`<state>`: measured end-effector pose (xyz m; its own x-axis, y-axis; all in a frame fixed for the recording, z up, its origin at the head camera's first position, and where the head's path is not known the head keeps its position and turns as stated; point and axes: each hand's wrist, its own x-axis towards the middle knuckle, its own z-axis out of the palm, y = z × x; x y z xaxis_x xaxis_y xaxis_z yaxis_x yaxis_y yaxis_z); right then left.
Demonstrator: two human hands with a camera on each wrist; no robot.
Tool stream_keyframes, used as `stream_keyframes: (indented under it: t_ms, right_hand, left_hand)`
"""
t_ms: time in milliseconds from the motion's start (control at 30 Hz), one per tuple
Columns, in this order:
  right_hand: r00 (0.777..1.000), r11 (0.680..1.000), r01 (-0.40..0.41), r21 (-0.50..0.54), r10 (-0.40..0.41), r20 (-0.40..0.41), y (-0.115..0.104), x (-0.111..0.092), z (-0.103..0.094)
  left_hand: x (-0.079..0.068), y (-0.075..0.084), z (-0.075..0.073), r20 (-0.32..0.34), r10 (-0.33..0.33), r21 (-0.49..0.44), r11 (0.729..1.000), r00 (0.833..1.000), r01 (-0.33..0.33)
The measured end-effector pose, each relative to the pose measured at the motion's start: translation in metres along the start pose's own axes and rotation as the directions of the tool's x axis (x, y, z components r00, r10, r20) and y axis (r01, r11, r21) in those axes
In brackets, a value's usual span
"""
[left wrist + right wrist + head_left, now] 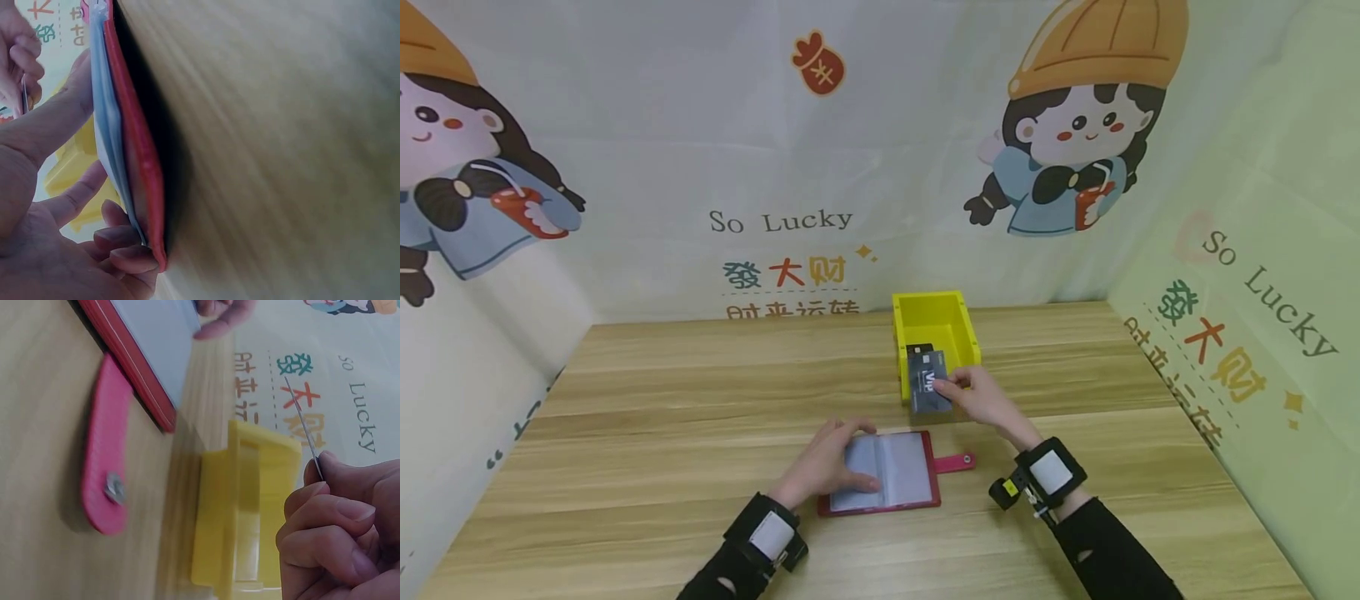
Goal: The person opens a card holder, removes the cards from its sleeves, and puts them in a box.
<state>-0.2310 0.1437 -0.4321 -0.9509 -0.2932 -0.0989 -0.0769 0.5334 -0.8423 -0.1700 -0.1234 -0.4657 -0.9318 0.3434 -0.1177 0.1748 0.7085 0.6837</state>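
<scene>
A red card holder lies open on the table, its clear sleeves facing up and its pink snap strap pointing right. My left hand holds it at the left side. The thumb and index finger are spread over the left sleeve, while other fingers curl at the cover's edge in the left wrist view. Between thumb and fingers, my right hand pinches a dark grey VIP card over the near end of a yellow box. Another dark card shows partly behind it.
The wooden table meets a printed cloth backdrop behind the box, with cloth sides left and right. Black wrist cameras are strapped to both forearms.
</scene>
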Motion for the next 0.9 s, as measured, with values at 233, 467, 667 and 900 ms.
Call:
stream_keyframes:
  t_ms: [233,467,667,900]
  right_hand:
    - [0.999,0.995,-0.025,-0.094,0.022,-0.035,-0.009,0.023,-0.015]
    - [0.995,0.981,-0.099,-0.166,0.095,-0.037,-0.015,0.041,-0.023]
    - [0.990,0.953,-0.144,-0.265,0.137,-0.044,-0.022,0.054,-0.022]
    - [0.984,0.908,-0.173,-0.383,0.176,-0.026,-0.027,0.071,-0.016]
  left_hand:
    - [0.001,-0.002,0.001,0.011,-0.012,0.002,1.000,1.000,0.012]
    - [0.001,-0.002,0.001,0.010,-0.012,0.014,1.000,1.000,0.012]
    - [0.001,-0.002,0.001,0.011,-0.003,0.021,1.000,1.000,0.002]
    - [0.001,-0.002,0.000,0.014,-0.002,0.019,1.000,1.000,0.001]
